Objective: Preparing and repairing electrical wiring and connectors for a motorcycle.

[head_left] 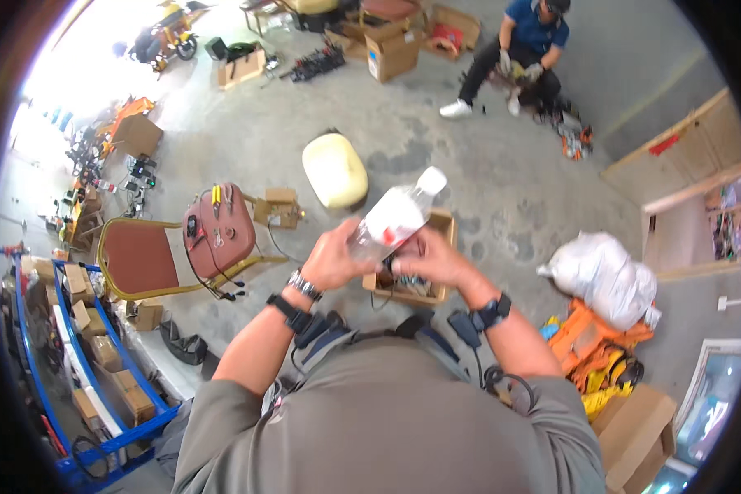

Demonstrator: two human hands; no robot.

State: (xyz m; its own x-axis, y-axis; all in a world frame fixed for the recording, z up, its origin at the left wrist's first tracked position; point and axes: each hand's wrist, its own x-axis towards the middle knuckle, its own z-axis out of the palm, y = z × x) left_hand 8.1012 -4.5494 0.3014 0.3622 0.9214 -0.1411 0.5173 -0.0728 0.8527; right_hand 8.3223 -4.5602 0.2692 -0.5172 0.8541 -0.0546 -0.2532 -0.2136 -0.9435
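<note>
Both hands grasp a clear plastic bottle (393,216) tilted toward one o'clock: left hand (331,259) wraps its lower body, right hand (432,257) clasps its base, above an open cardboard box (436,290)

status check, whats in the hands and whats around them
Left hand and right hand both gripping a clear plastic bottle, white cap tilted up and away. Open cardboard box on the floor right below. Nothing between hands and bottle.

A clear plastic bottle (393,216) with a white cap and a red-and-white label is held at frame centre. It is tilted, with the cap pointed toward 1 o'clock and the base gripped.
</note>
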